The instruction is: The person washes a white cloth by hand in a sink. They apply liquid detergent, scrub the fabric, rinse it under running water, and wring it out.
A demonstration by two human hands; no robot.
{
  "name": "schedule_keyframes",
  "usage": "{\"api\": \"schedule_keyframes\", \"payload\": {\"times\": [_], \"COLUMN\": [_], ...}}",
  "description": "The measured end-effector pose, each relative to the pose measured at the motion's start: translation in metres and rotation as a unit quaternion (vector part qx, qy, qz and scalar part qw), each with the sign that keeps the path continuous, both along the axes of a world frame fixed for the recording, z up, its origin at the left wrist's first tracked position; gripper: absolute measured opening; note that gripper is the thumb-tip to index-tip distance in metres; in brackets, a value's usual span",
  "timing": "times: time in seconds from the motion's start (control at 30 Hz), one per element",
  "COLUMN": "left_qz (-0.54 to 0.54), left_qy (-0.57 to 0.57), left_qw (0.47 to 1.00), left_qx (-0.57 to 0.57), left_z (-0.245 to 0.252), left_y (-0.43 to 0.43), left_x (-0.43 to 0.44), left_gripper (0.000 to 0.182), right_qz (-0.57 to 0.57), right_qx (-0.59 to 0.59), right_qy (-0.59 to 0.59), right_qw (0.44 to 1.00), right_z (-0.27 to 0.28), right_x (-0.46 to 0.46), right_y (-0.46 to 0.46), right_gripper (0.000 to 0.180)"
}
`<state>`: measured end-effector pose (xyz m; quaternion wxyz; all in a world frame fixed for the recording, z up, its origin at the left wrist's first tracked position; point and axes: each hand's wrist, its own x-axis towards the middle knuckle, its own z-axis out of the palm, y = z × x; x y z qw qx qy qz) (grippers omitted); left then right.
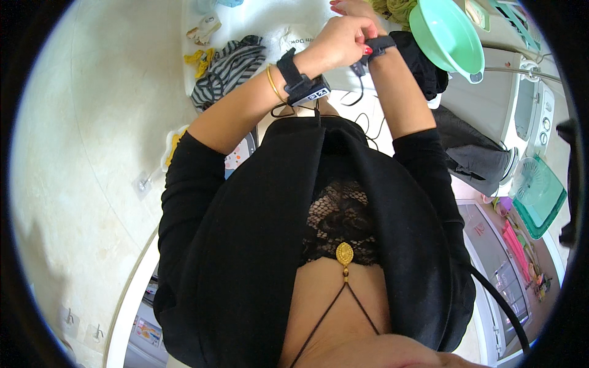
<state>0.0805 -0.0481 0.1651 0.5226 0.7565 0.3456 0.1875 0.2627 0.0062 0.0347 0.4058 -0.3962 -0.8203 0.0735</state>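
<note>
My left hand (338, 41), with red nails, pinches the black wrist strap (380, 45) on my right wrist between thumb and fingers. Beyond it, my right hand (356, 8) is partly hidden and cut off by the top edge; its visible fingertips are apart and nothing shows in them. A gold bangle (274, 83) and another black strap (289, 69) circle my left wrist, with a small black device (317, 92) on its underside. A black cable connector (358, 69) hangs below the right strap. Ahead lies a white basin (276, 18) with a striped grey-and-black cloth (230, 66) over its rim.
A mint-green plastic basin (448, 37) stands at the upper right beside black fabric (414, 64). A white washing machine (487, 87) is on the right, with dark grey cloth (474, 152) against it. Yellow cloth (201, 60) lies at the basin's left. Thin cables hang before me.
</note>
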Motion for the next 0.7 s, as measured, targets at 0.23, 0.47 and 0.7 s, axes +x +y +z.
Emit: {"api": "schedule_keyframes", "payload": {"times": [0.23,0.47,0.7], "left_qz": [-0.028,0.024,0.062], "left_qy": [0.001,-0.015,-0.072], "left_qw": [0.999,0.999,0.983], "left_qx": [0.030,0.026,0.160], "left_z": [0.010,0.000,0.004], "left_y": [-0.006,-0.019,-0.022], "left_x": [0.005,0.007,-0.001], "left_gripper": [0.016,0.014,0.012], "right_qz": [-0.373,-0.383,-0.321], "right_qx": [-0.252,-0.082,-0.369], "right_qy": [0.147,-0.189,0.270], "right_qw": [0.881,0.900,0.829], "right_z": [0.008,0.064,0.041], "right_x": [-0.027,-0.046,-0.023], "right_y": [0.007,-0.007,-0.004], "right_gripper": [0.027,0.013,0.029]}}
